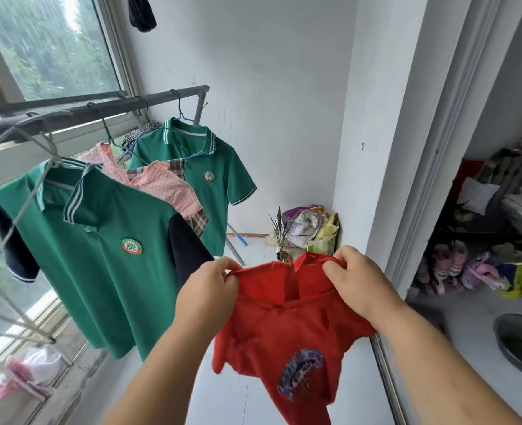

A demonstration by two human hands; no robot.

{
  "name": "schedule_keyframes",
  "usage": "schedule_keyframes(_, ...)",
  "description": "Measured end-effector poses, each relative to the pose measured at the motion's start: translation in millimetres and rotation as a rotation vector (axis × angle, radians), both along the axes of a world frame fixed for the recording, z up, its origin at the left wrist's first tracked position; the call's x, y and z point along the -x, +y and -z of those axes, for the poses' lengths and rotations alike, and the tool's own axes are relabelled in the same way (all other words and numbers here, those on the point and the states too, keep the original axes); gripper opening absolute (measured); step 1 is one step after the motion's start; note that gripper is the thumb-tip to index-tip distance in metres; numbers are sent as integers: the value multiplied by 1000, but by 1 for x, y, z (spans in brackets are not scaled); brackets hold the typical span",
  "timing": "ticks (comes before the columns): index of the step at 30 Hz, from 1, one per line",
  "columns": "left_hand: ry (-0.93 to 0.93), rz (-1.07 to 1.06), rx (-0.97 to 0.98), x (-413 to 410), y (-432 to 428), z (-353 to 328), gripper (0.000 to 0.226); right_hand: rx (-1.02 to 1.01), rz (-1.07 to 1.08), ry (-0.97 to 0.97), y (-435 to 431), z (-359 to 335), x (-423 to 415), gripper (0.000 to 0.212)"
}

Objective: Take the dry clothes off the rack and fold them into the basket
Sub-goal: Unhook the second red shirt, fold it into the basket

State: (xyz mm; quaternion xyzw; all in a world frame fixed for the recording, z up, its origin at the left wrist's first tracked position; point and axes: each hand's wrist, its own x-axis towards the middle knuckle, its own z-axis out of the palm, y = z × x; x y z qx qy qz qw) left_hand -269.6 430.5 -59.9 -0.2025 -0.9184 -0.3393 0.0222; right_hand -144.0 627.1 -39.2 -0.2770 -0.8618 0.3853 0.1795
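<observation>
A small red garment (287, 332) with a purple patch on its front hangs in front of me. My left hand (207, 289) pinches its left shoulder and my right hand (361, 280) pinches its right shoulder, holding it spread out. On the rack rail (106, 113) at the left hang a near green polo shirt (100, 256) with dark sleeves, a pink checked shirt (161, 185) behind it, and a far green polo shirt (210, 185), each on a wire hanger. No basket is in view.
A window runs along the left wall. Bags and a plant (308, 231) sit in the far corner. A sliding door frame (385, 363) stands at the right, with a metal basin (520, 342) and shoes (456, 265) beyond it. Small pale items (36, 366) hang low on the rack.
</observation>
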Motion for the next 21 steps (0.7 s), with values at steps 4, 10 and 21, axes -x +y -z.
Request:
schedule_keyframes(4, 68, 92, 11, 4, 3, -3, 21, 20, -28, -66, 1, 14, 3, 16)
schedule_keyframes(10, -374, 108, -249, 4, -7, -14, 21, 246, -198, 39, 6, 20, -7, 56)
schedule_keyframes(21, -600, 189, -399, 9, -27, -34, 30, 55, -264, 56, 14, 24, -9, 17)
